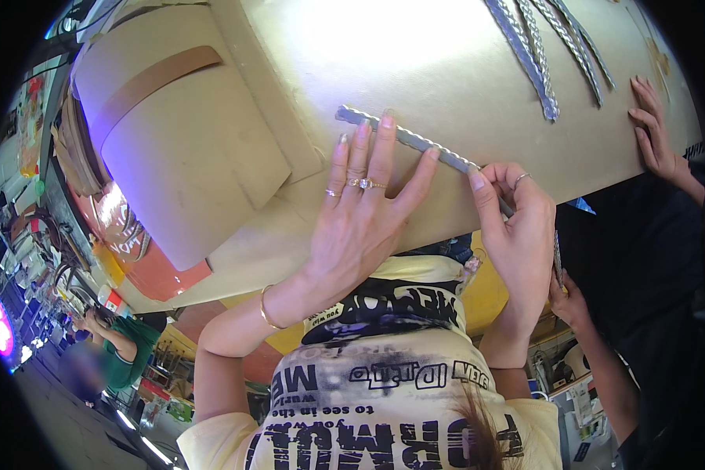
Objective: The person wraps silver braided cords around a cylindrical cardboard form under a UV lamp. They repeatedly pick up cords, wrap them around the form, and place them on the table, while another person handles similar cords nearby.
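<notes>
A silver braided trim strip lies slanted across a tan board. My left hand is spread flat over it, fingertips pressing the strip against the board; it wears rings and a gold bangle. My right hand pinches the strip between thumb and forefinger near the board's lower edge. Past that edge the strip runs down behind my right hand. Another person's hand sits just below, at the strip's hanging end.
Several more silver braided strips lie fanned on the board's upper right. Another person's hand rests on the board's right edge. A curved tan cardboard form with a brown band adjoins the board. A person in green is at lower left.
</notes>
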Demonstrator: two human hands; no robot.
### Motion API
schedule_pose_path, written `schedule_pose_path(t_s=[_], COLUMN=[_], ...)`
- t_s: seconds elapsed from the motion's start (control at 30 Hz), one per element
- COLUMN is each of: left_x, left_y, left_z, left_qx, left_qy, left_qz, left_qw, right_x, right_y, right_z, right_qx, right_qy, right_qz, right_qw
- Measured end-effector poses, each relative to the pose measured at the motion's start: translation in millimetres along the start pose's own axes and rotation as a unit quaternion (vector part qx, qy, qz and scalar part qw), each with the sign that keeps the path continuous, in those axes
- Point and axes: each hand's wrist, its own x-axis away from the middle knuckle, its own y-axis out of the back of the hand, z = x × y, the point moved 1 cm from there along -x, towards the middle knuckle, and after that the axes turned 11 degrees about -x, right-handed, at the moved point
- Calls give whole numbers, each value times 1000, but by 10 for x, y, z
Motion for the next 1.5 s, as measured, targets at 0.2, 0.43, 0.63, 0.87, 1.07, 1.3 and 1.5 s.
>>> schedule_pose_path(t_s=[0.2,0.43,0.63,0.87,1.07,1.3,1.5], left_x=[-26,-36,-47,-41,-77,-90,-75], left_y=[29,41,43,76,35,45,1], left_z=[2,-26,-99,-184,-98,-128,-226], left_qx=[-13,-35,-87,-27,35,17,16], left_qy=[-6,-26,-30,-8,-88,-90,-85], left_qz=[12,25,27,41,61,75,68], left_qw=[1000,999,995,999,994,993,994], right_x=[-23,-23,-31,41,75,38,98], right_y=[38,-5,-24,162,218,212,160], right_z=[28,34,33,-53,-180,-188,-123], right_qx=[11,22,27,19,-72,-52,-8], right_qy=[-31,-14,-23,-39,-49,-48,-32], right_qz=[22,-8,-6,-16,-15,-18,-35], right_qw=[999,1000,999,999,996,997,999])
